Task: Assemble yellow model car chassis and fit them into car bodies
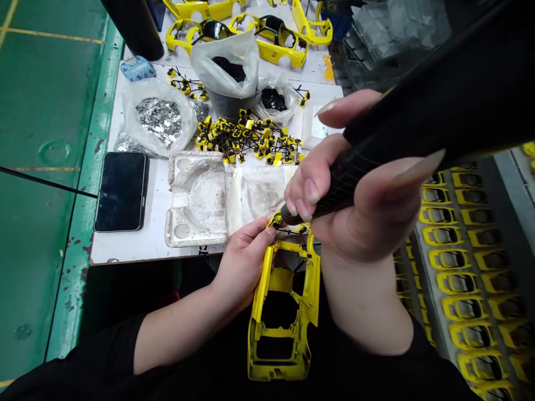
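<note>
My left hand pinches the front end of a yellow toy car body shell, which hangs over my lap with its inside facing up. Around a thick black power screwdriver my right hand is closed. The driver's tip meets the shell's front left corner, beside my left fingertips, at a small black and yellow part. A thin black rod runs across the front of the shell. The exact contact at the tip is partly hidden.
A worn white foam block lies at the table's near edge, beside a phone. Behind are a bag of metal plates, bags of black parts, a yellow-black pile and more shells. Racked shells stand right.
</note>
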The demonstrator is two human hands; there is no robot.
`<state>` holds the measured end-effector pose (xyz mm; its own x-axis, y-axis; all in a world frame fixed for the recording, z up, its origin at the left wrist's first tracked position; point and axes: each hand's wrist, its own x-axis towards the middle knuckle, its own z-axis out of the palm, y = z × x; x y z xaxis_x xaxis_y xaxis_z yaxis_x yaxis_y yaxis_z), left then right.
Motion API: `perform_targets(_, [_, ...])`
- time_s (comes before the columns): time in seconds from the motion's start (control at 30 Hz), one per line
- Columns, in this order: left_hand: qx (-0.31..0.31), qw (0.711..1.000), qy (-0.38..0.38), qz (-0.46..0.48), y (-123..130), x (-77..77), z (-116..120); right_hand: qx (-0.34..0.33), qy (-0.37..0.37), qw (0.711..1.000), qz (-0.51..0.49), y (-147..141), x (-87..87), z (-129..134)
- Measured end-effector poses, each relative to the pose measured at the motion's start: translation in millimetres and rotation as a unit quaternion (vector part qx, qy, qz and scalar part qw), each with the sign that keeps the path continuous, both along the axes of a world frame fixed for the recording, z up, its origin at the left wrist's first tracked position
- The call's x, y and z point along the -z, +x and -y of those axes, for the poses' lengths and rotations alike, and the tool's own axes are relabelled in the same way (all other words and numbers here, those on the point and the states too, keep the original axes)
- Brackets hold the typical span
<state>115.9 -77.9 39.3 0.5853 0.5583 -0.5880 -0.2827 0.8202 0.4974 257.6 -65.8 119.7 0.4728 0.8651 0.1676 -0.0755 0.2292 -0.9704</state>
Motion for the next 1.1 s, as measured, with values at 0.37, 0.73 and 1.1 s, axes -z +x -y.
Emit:
perform_targets(0.37, [0.009,1.000,-0.007,0.002,-1,4.6,2,-0.112,0.035,0.993,0.006,5,6.9,-4])
perform_targets(0.73, [0.009,1.000,0.007,-0.025,-2,4.0,2,-0.049,0.050,0.997,0.032,1,24.5,-7])
perform_targets(1.1, [0.003,1.000,0.014,-0.017,-1,6.5,3,-0.022,0.056,0.998,0.006,-4,19.3,-2])
